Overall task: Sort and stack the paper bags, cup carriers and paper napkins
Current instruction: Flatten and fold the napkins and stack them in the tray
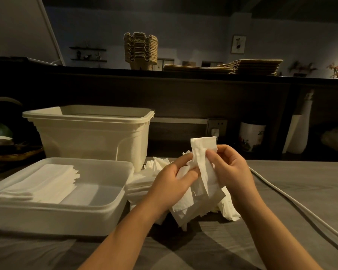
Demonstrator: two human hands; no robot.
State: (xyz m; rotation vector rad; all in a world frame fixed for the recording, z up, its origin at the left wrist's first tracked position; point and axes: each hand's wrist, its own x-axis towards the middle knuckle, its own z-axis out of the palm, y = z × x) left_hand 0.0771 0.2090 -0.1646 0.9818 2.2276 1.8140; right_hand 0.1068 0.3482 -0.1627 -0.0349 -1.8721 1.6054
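Observation:
Both hands hold up a crumpled white paper napkin point(203, 152) over a loose pile of napkins point(144, 184) on the table. My left hand point(172, 182) grips a bunch of napkins from the left, and my right hand point(230, 166) pinches the raised napkin's right edge. A neat stack of folded napkins point(43, 182) lies in the shallow white tray point(98, 207) at the left. On the dark ledge behind stand a stack of cup carriers point(140, 50) and a flat stack of brown paper bags point(242, 67).
A tall cream plastic bin point(90, 137) stands behind the tray. A white cable point(293, 203) runs along the grey table at the right. A white jar point(251, 136) and a wall socket point(217, 126) sit under the ledge. Dark dishes crowd the far left.

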